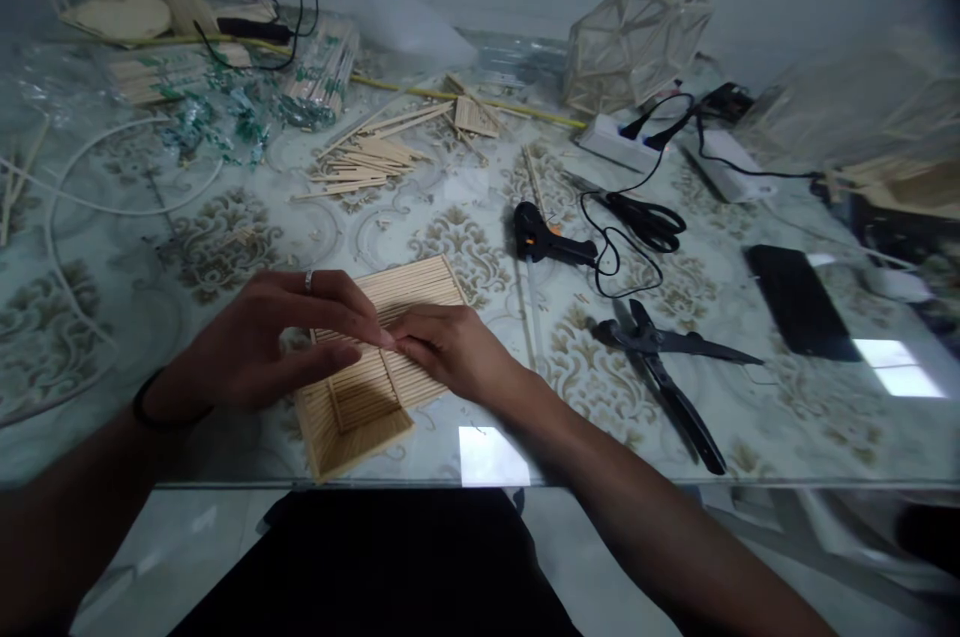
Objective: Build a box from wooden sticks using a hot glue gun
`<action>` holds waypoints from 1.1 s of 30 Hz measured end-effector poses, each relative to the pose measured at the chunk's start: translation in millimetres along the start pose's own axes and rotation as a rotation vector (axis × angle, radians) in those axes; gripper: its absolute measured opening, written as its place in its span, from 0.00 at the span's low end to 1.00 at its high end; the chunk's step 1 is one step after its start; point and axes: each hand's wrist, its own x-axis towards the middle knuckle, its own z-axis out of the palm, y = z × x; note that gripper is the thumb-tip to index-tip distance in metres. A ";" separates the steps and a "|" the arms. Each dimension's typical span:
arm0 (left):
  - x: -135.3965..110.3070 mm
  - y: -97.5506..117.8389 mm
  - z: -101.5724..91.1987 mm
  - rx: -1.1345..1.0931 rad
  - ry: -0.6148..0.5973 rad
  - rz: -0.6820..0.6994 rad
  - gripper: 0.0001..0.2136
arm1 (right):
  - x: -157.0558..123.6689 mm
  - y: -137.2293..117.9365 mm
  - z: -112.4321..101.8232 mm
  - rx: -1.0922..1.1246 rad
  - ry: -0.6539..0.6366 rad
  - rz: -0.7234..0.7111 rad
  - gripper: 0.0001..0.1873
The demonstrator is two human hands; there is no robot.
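Observation:
A flat panel of wooden sticks (420, 289), with a sunken square frame at its near corner, lies on the glass table (750, 437) in front of me. My left hand (262, 342), with a ring on one finger, rests on the panel's left side, fingers stretched toward the middle. From the right, my right hand (450, 349) meets it, fingertips pressed together on the panel beside the left fingertips. Whether a small stick is pinched between them is hidden.
A black glue gun (547, 239) lies right of the panel, its cord looping toward a white power strip (619, 143). Two pairs of scissors (664, 372) and a dark phone (799, 302) lie further right. Loose sticks (367, 162) and a geodesic stick model (637, 35) sit at the back.

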 end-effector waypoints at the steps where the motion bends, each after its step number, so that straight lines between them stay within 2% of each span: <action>1: -0.3 -0.3 0.4 0.003 -0.001 0.003 0.08 | 0.1 -0.1 0.0 0.003 0.000 -0.003 0.11; 14: -3.0 -5.7 6.4 -0.032 0.014 0.023 0.08 | 0.4 -1.3 -6.5 0.041 -0.014 0.035 0.10; 20: -5.1 -7.1 7.8 -0.029 0.021 0.005 0.09 | -1.7 -0.9 -11.9 0.048 0.044 0.103 0.09; 26: -4.5 -6.9 7.1 -0.021 0.020 0.031 0.08 | 0.9 -10.2 -29.7 0.037 0.165 0.161 0.09; 29: -5.4 -8.2 7.1 -0.008 0.020 0.051 0.09 | 4.0 -21.6 -32.0 0.070 0.128 0.150 0.05; 33: -6.3 -10.0 6.9 0.002 0.021 0.077 0.10 | 8.0 -29.8 -23.8 0.119 0.055 0.104 0.03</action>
